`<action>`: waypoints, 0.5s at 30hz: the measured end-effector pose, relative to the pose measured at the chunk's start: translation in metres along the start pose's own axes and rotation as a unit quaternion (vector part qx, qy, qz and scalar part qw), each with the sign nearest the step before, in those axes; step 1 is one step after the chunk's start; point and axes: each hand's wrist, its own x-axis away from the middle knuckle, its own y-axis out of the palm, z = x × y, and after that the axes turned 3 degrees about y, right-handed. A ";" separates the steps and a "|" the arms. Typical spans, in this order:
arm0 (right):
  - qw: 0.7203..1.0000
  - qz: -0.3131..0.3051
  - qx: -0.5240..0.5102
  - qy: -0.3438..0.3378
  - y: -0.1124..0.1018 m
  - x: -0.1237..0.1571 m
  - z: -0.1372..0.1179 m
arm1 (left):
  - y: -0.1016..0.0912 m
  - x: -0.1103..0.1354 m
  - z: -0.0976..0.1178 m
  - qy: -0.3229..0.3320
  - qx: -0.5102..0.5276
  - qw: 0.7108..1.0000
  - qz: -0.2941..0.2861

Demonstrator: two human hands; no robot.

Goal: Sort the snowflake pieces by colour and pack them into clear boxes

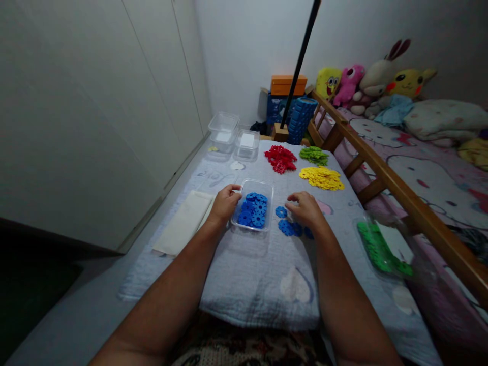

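A clear plastic container (pixel 252 184) stands in front of me with several blue snowflake discs (pixel 258 219) inside. My left hand (pixel 225 203) grips its left rim between thumb and fingers. To the right of the container, more loose blue discs (pixel 285 227) lie on the cloth, partly covered by my right hand (pixel 304 207). Its thumb and index finger are apart, close to a single blue disc (pixel 281 211), and nothing shows between them. The discs under the palm are partly hidden.
Red pieces (pixel 281 159), light green pieces (pixel 313 155) and yellow discs (pixel 322 178) lie in piles at the back right. Empty clear containers (pixel 223 123) stand at the back left. A folded off-white cloth (pixel 183 221) lies left; a box of green pieces (pixel 375 246) sits right, beside a wooden bed rail (pixel 366 147).
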 end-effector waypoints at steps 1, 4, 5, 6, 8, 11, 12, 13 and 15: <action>1.000 -0.023 0.017 0.004 0.001 0.002 0.001 | 0.000 0.000 0.000 0.000 0.001 1.000 -0.001; 0.996 -0.066 0.059 -0.001 0.004 0.006 -0.002 | 0.000 0.001 0.001 -0.002 0.006 1.000 -0.003; 0.995 -0.074 0.068 -0.006 0.005 0.007 -0.004 | 0.000 0.001 0.002 -0.003 0.007 1.000 -0.004; 0.994 -0.079 0.073 -0.009 0.005 0.007 -0.006 | 0.000 0.001 0.002 -0.004 0.008 1.000 -0.004; 0.994 -0.083 0.068 -0.013 0.005 0.007 -0.009 | 0.000 0.001 0.002 -0.004 0.006 1.000 -0.005; 0.996 -0.082 0.019 -0.018 0.005 0.006 -0.007 | 0.000 0.002 0.003 -0.003 0.001 1.000 -0.001; 0.996 -0.081 -0.012 -0.018 0.005 0.005 -0.006 | 0.000 0.002 0.003 -0.002 0.000 1.000 0.000; 0.995 -0.081 -0.048 -0.016 0.004 0.005 -0.004 | 0.000 0.002 0.003 -0.002 -0.001 1.000 0.001; 0.989 -0.074 -0.124 -0.010 0.003 0.005 -0.001 | 0.000 0.002 0.003 -0.002 -0.003 1.000 0.000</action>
